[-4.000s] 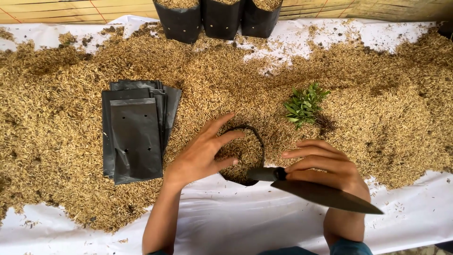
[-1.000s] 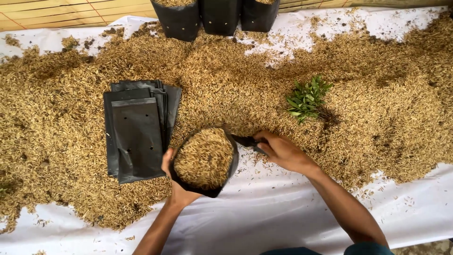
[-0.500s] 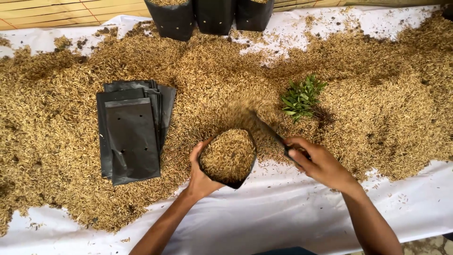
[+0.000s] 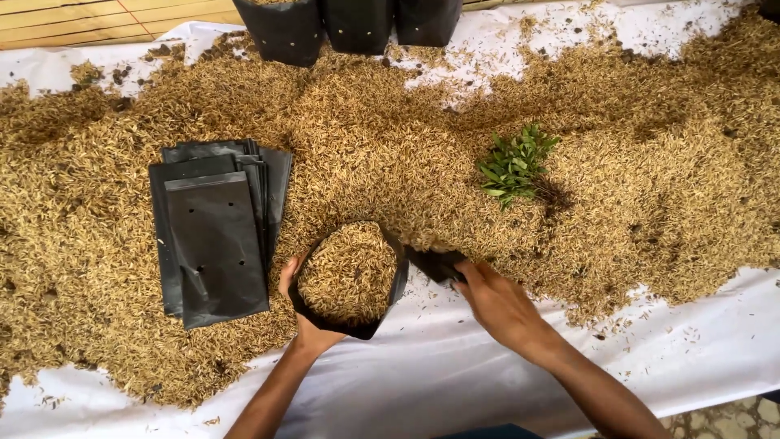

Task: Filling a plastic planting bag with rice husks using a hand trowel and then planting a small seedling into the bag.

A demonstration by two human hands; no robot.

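My left hand (image 4: 301, 321) grips the near rim of an open black plastic bag (image 4: 390, 284) that is full of golden rice husks (image 4: 345, 272). My right hand (image 4: 496, 302) holds a dark flat blade-like scoop (image 4: 435, 262) whose tip lies in the husk pile just right of the bag's rim. The bag rests at the edge of the husk heap, partly on the white sheet (image 4: 455, 374).
A stack of flat empty black bags (image 4: 215, 232) lies on the husks to the left. A small green leafy seedling (image 4: 516, 162) sits in the pile to the upper right. Filled black bags (image 4: 357, 24) stand along the far edge. Husks (image 4: 650, 162) cover most of the sheet.
The bag went from nearly flat to open and full of husks. My right hand shifted the scoop from beyond the bag to its right side, low against the pile.
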